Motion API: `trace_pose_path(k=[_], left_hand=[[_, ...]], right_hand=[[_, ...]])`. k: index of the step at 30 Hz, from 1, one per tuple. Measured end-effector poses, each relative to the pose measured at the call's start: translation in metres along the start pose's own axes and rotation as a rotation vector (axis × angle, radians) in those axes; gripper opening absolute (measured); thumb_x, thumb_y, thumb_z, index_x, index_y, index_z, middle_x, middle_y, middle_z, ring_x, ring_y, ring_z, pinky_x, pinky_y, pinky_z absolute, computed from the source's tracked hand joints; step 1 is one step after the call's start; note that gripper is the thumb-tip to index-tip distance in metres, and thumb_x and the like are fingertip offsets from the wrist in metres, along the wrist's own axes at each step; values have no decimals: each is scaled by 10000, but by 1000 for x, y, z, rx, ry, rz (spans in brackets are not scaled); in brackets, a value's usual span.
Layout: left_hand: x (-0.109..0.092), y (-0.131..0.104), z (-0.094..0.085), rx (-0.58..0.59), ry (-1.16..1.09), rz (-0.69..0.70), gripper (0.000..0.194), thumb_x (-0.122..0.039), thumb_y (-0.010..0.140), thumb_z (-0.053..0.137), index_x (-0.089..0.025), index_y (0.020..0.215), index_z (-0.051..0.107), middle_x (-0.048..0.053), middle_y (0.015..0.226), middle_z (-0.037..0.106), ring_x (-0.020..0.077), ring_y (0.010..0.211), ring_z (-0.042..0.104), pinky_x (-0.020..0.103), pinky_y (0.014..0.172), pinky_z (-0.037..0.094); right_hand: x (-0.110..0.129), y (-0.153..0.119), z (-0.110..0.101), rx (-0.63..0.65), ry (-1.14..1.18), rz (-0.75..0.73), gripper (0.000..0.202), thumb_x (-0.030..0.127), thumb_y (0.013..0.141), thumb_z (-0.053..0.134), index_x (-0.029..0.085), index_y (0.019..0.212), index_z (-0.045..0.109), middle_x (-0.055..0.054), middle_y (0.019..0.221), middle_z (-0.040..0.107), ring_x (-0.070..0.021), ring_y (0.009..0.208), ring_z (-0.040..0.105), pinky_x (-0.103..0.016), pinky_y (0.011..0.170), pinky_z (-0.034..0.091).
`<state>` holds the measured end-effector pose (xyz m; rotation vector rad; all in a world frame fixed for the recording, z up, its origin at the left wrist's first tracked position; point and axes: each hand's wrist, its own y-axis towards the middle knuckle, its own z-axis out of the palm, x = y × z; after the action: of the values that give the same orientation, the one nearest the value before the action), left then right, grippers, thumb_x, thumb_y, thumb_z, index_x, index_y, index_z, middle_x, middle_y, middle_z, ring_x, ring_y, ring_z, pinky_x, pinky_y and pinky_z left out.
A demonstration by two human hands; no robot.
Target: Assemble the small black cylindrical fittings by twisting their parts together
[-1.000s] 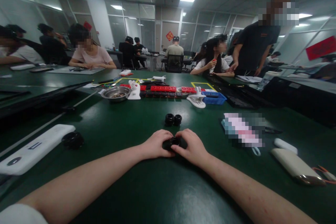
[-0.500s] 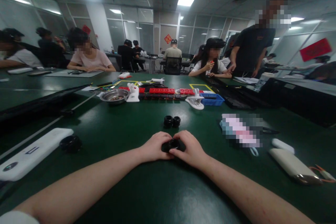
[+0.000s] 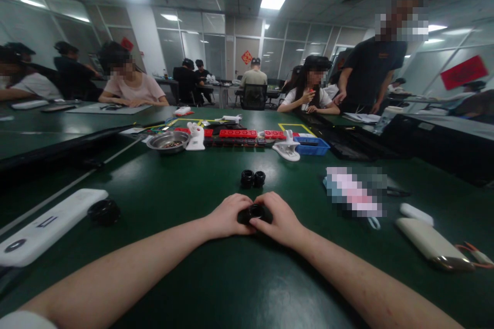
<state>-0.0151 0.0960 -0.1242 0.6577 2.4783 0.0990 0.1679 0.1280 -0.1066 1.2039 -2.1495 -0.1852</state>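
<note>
Both my hands meet near the middle of the green table around a black ring-shaped fitting (image 3: pixel 256 211) with a round opening facing up. My left hand (image 3: pixel 232 214) grips its left side with curled fingers. From the right, my right hand (image 3: pixel 280 217) wraps it, thumb across the near edge. Fingers cover much of the fitting, so its full shape is hidden. Just beyond the hands, two similar black fittings stand side by side, a left one (image 3: pixel 247 178) and a right one (image 3: pixel 260 179). Another black fitting (image 3: pixel 104 212) rests farther left, beside a long white device (image 3: pixel 52 226).
Across the table stand a metal bowl (image 3: pixel 169 142) holding small parts, red trays (image 3: pixel 238 133), white clamps (image 3: pixel 286 147) and a blue bin (image 3: pixel 312 146). At right lie a blurred pouch (image 3: pixel 353 190) and a beige power bank (image 3: pixel 432 244). Several people sit or stand beyond.
My hands and the fitting stay in nearly the same place and pose. In the background, the standing person shifts slightly.
</note>
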Motion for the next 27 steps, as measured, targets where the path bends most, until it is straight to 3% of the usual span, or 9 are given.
trace_pose_path(k=[5, 10, 15, 18, 20, 22, 25, 27], left_hand=[[0, 0, -1, -8, -3, -5, 470, -407, 620, 687, -171, 1008, 564, 65, 1044, 548, 238, 995, 474, 364, 879, 382], [4, 0, 2, -26, 20, 19, 423, -406, 606, 697, -172, 936, 577, 61, 1056, 552, 236, 1002, 473, 357, 885, 372], [3, 0, 4, -49, 81, 0, 431, -478, 630, 649, -173, 920, 556, 46, 943, 569, 222, 883, 508, 351, 812, 389], [2, 0, 4, -43, 103, -21, 401, -473, 627, 649, -176, 880, 557, 31, 895, 563, 211, 836, 510, 328, 758, 396], [1, 0, 4, -35, 104, -27, 385, -452, 626, 658, -177, 876, 557, 27, 893, 561, 206, 832, 508, 321, 753, 394], [1, 0, 4, -30, 105, -35, 388, -452, 628, 658, -175, 880, 557, 29, 902, 561, 207, 840, 506, 326, 767, 389], [1, 1, 3, -29, 112, -48, 385, -463, 625, 657, -176, 861, 554, 28, 894, 560, 209, 844, 505, 322, 759, 389], [1, 1, 3, -26, 119, -55, 379, -456, 616, 666, -178, 849, 554, 25, 882, 556, 209, 836, 505, 314, 741, 391]], right_hand=[[-3, -1, -1, 58, 187, -158, 393, 152, 722, 486, 159, 1115, 464, -88, 1041, 545, -209, 958, 496, -363, 852, 402], [-3, -2, -1, -17, 131, -97, 408, 241, 763, 531, 155, 1149, 432, -111, 1119, 509, -230, 1037, 459, -394, 892, 374], [-1, -2, 1, -44, 25, -30, 389, 306, 676, 649, 158, 1000, 491, -84, 944, 551, -229, 870, 503, -372, 751, 435], [1, -1, 1, -48, 16, -23, 293, 252, 685, 622, 170, 941, 503, -70, 897, 552, -218, 835, 508, -365, 734, 438], [2, -1, 1, -20, 61, -77, 273, 170, 707, 554, 175, 975, 498, -72, 936, 555, -210, 875, 512, -364, 782, 430], [1, -2, 0, 3, 109, -127, 376, 120, 701, 507, 171, 1071, 463, -88, 1028, 542, -211, 951, 502, -369, 839, 412], [-1, -2, 1, -27, 103, -102, 467, 166, 714, 527, 167, 1163, 400, -113, 1140, 497, -236, 1046, 460, -402, 889, 382], [-3, -2, 2, -73, 60, -29, 455, 243, 712, 580, 166, 1131, 420, -117, 1109, 507, -248, 1024, 467, -413, 866, 393]])
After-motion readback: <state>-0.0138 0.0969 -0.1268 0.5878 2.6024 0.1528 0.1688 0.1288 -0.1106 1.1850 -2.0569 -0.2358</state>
